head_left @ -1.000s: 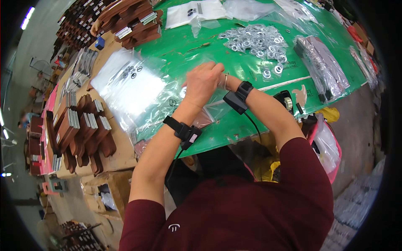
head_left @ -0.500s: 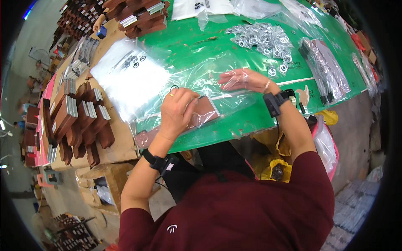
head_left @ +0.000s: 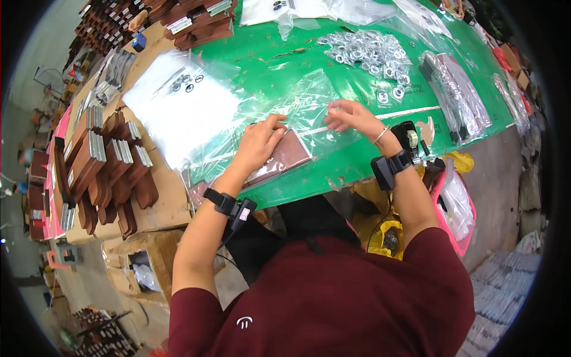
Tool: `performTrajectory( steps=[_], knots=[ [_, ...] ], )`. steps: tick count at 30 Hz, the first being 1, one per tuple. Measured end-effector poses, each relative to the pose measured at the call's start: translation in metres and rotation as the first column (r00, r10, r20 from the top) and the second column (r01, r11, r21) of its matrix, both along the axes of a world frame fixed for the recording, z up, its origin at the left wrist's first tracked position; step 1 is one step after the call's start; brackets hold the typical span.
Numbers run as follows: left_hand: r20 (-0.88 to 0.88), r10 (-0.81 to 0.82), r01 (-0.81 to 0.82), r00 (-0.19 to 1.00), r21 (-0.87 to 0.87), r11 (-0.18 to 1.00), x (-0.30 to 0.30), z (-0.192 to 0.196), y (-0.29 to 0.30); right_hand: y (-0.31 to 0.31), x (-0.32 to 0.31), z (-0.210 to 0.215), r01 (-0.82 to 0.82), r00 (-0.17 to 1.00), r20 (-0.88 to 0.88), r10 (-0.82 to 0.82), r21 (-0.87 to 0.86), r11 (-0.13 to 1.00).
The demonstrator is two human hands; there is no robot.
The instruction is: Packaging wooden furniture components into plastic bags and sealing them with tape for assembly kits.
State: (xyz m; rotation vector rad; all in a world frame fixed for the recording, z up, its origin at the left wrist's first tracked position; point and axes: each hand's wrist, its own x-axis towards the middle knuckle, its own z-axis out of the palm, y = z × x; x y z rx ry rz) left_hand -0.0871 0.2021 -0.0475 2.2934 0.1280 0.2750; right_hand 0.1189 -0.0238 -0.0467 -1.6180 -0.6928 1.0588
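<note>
A brown flat panel (head_left: 290,152) lies inside a clear plastic bag (head_left: 306,98) near the front edge of the green table. My left hand (head_left: 260,143) rests on the bagged panel, fingers stretched out and thumb apart. The bag's loose film spreads beyond the panel, up and to the right. At that loose part, my right hand (head_left: 355,119) has its fingers bent together on the film. Its fingertips are slightly blurred. Beside my left hand lies a stack of clear bags (head_left: 178,113) with dark printed marks.
Brown pieces with metal strips (head_left: 113,166) are piled at left. Small bags of metal rings (head_left: 372,56) lie across the table. Wrapped parts (head_left: 455,98) lie at right, more plastic bags (head_left: 285,12) at the far edge. Another person's hand (head_left: 138,21) shows far left.
My left hand has flattened onto the bagged panel. My right hand has gone from lying flat on the film to bent fingers, a little further right. The loose film has gathered upward.
</note>
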Motion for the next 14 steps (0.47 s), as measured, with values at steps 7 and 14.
performTrajectory(
  steps=[7, 14],
  knots=[
    [0.053, 0.183, -0.184, 0.982, 0.522, 0.833, 0.005, -0.001, -0.019, 0.004, 0.017, -0.037, 0.156, 0.976, 0.161, -0.144, -0.066, 0.985],
    [0.336, 0.073, -0.222, 0.939, 0.43, 0.875, 0.005, 0.01, -0.026, 0.062, 0.012, 0.069, 0.15, 0.301, 0.912, -0.278, 0.243, 0.958]
  ],
)
